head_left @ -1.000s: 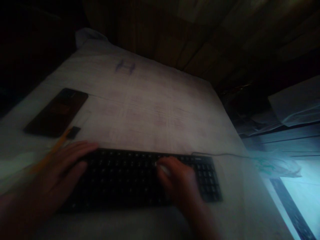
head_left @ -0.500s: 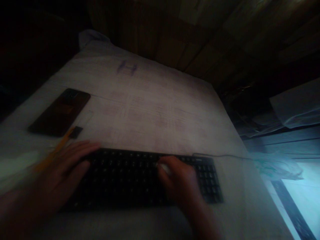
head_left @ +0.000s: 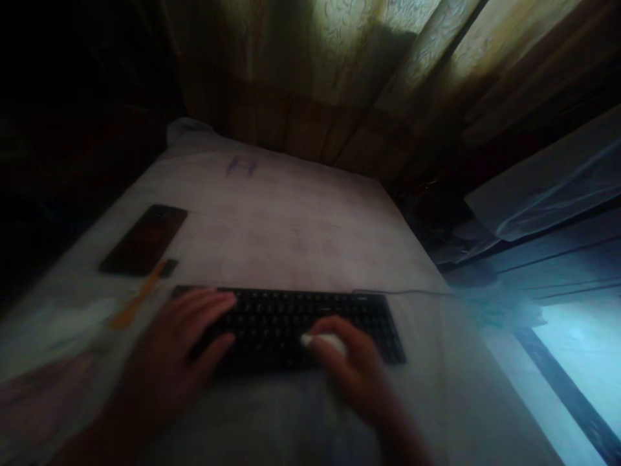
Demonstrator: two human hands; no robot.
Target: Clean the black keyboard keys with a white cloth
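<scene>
A black keyboard (head_left: 272, 323) lies across the near part of the cloth-covered table. Over its left end my left hand (head_left: 182, 349) rests with the fingers stretched out and the thumb apart, covering the keys there. My right hand (head_left: 352, 362) is closed around a small white wad (head_left: 334, 342), held at the keys right of the middle. One tip of the wad pokes out past the fingertips; its exact kind is too blurred to tell.
A dark phone (head_left: 145, 241) lies at the left. Beside it is an orange-handled tool with a dark end (head_left: 138, 301). The keyboard's cable (head_left: 412, 292) runs off to the right. Patterned curtains (head_left: 301, 71) hang behind the table (head_left: 272, 213); plastic sheeting (head_left: 504, 307) is at the right.
The camera view has tilted upward, showing more curtain. My left hand has slid further onto the keyboard's left end. My right hand, still gripping the white wad, is lower on the keys.
</scene>
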